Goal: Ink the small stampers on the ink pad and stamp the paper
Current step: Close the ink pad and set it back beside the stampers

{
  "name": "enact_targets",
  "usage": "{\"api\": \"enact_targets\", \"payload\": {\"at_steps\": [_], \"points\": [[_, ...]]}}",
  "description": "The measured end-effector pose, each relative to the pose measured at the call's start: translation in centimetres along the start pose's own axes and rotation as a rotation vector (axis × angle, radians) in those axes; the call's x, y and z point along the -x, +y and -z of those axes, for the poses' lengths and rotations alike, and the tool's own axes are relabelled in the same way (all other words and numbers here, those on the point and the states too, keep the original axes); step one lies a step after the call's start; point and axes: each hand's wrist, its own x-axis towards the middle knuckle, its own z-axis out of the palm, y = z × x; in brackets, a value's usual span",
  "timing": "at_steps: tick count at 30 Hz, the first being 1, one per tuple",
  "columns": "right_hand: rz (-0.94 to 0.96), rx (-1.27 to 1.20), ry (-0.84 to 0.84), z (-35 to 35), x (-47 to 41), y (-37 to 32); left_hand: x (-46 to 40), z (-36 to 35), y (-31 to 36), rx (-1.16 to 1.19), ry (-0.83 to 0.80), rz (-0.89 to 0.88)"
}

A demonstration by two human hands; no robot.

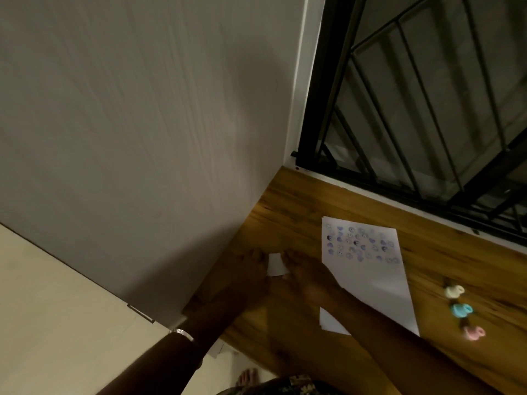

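Note:
A white sheet of paper lies on the wooden table, its upper part covered with several rows of purple and dark stamp marks. Three small stampers lie to its right: a cream one, a light blue one and a pink one. Left of the sheet, my left hand and my right hand both hold a small white rectangular object, one hand on each side. Whether it is the ink pad I cannot tell; the picture is dim and blurred.
A grey wall runs along the table's left edge. A window with black metal bars stands along the far edge. My left wrist wears a silver bracelet. The pale floor and a foot show below.

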Motion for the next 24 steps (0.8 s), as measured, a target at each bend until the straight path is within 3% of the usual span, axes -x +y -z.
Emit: {"api": "enact_targets", "payload": {"at_steps": [2,8,13,16,20,24], "points": [[-0.007,0.091,-0.007,-0.9,-0.2,-0.1,0.6,-0.8,0.6,-0.018,0.098,-0.001],[0.024,0.111,0.07,-3.8,-0.1,0.4,1.6,-1.6,1.7,-0.014,0.012,0.027],[0.019,-0.059,0.168,-3.1,-0.1,1.2,1.6,-0.5,1.2,0.048,0.193,0.01],[0.026,-0.112,0.118,-1.8,-0.5,2.1,0.7,-0.8,0.1,0.13,0.072,-0.019],[-0.003,-0.132,0.067,-1.2,-0.8,2.7,0.4,0.3,-0.9,0.122,0.09,-0.121],[-0.021,-0.184,0.125,-0.4,0.4,3.7,-1.3,0.9,-0.3,0.076,0.122,-0.133]]}}
